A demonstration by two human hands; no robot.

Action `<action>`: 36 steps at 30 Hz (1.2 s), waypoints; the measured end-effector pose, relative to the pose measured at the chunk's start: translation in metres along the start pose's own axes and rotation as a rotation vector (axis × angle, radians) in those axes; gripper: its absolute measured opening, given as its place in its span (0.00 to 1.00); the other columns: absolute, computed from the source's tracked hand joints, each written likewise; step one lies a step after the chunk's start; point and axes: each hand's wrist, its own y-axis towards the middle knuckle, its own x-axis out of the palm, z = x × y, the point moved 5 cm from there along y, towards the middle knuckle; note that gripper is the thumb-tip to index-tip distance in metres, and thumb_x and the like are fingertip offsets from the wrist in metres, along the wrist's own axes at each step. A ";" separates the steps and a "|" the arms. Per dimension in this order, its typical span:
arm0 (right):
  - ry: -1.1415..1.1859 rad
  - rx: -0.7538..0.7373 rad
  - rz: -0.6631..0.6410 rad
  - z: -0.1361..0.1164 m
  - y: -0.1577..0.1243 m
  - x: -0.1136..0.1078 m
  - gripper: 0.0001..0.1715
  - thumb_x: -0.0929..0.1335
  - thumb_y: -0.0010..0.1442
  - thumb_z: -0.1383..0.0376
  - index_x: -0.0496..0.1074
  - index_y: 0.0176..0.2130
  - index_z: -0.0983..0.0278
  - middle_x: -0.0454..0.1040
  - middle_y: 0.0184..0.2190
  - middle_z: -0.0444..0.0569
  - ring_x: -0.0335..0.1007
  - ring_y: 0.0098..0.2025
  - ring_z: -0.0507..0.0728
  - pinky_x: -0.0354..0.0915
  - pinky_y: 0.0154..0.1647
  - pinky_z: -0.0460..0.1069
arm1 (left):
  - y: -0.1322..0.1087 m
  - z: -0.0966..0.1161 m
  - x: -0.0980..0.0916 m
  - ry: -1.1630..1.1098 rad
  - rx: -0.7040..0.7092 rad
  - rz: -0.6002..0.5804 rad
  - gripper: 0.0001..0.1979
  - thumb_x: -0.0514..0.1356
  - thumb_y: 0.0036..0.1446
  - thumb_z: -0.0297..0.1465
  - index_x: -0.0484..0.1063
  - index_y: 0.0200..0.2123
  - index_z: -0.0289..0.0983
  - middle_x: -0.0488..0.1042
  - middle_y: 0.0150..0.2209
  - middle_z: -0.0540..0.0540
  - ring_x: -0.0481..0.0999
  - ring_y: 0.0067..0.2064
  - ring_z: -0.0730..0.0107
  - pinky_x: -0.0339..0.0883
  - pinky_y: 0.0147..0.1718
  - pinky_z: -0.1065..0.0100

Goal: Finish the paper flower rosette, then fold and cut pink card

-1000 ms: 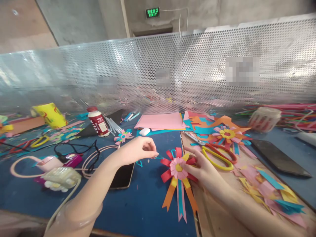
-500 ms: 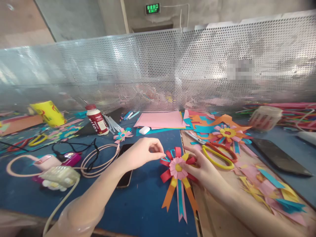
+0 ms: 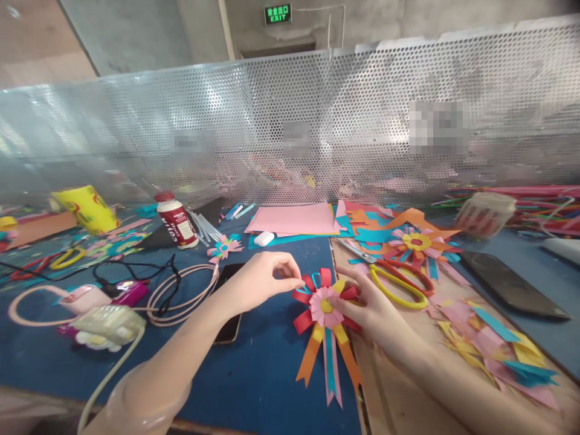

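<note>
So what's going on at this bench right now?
A person is working with bare hands on a paper rosette that lies on the blue mat. The left hand has its fingertips pinched at the red loops on the rosette's upper left edge. The right hand rests flat against its right side and steadies it. Yellow-handled scissors lie untouched just right of the hands, and a second paper flower sits behind them among paper scraps.

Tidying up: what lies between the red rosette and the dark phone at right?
In the head view, yellow-and-red-handled scissors lie between the rosette and the phone.
</note>
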 end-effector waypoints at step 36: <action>0.074 0.023 0.001 -0.002 0.000 0.002 0.39 0.71 0.47 0.51 0.60 0.55 0.61 0.62 0.28 0.42 0.64 0.31 0.53 0.63 0.29 0.47 | 0.000 0.003 0.004 -0.033 0.012 -0.011 0.07 0.60 0.51 0.35 0.71 0.31 0.37 0.76 0.31 0.50 0.74 0.33 0.71 0.66 0.35 0.69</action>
